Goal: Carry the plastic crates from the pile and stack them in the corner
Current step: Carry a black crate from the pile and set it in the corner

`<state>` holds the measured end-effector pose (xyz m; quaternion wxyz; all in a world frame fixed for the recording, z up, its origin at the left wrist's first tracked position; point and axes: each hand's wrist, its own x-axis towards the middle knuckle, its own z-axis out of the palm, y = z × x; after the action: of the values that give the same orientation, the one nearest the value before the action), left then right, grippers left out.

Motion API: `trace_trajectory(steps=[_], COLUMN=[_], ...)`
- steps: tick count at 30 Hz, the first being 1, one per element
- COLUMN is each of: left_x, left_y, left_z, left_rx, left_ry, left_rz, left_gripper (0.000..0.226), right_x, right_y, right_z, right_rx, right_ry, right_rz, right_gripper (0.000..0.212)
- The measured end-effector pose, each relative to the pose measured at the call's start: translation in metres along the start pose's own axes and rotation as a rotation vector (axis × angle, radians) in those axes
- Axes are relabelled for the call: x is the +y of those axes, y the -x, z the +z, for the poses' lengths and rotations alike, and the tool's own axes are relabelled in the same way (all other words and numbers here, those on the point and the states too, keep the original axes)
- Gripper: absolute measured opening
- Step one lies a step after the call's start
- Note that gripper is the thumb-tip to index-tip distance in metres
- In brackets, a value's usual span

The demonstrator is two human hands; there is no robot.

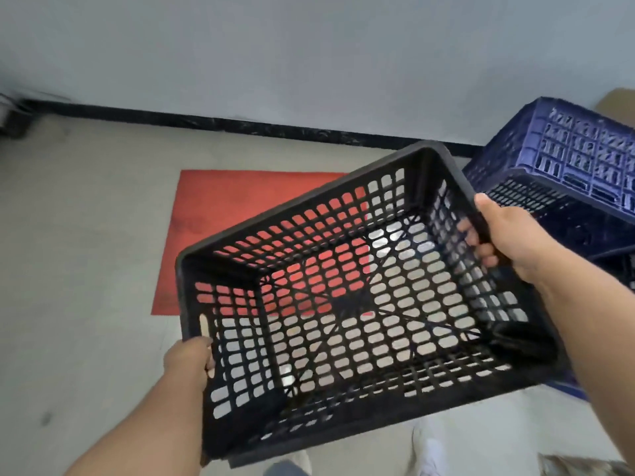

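A black perforated plastic crate (343, 297) hangs in the air in front of me, open side up and tilted, held by both hands. My left hand (189, 362) grips its near-left rim, fingers curled inside. My right hand (501, 235) grips the far-right rim, thumb on top and fingers inside. At the right, a dark blue crate (563, 156) lies upside down on top of another dark crate (577, 225); their right part is cut off by the frame.
A red mat (220, 218) lies on the grey floor (79, 269) under the held crate. A pale wall with a black skirting (240, 123) runs across the back. My white shoe (431, 448) shows below. Cardboard (615, 104) sits at the far right.
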<state>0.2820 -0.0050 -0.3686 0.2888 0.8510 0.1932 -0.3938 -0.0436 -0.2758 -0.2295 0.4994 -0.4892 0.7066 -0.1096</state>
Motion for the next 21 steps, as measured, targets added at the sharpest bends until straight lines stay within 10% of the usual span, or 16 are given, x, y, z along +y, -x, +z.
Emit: trace_trajectory(steps=[13, 21], left_x=[0.122, 0.196], left_y=[-0.072, -0.102], left_z=[-0.178, -0.252], left_rx=[-0.119, -0.02], left_ry=[0.213, 0.428], left_rz=[0.01, -0.021], left_gripper=[0.011, 0.043], right_x=[-0.14, -0.243], right_y=[0.002, -0.056], right_z=[0.185, 0.306], right_rx=[0.044, -0.014], right_ry=[0.438, 0.444], right_rz=[-0.138, -0.136], right_gripper=[0.013, 0.029])
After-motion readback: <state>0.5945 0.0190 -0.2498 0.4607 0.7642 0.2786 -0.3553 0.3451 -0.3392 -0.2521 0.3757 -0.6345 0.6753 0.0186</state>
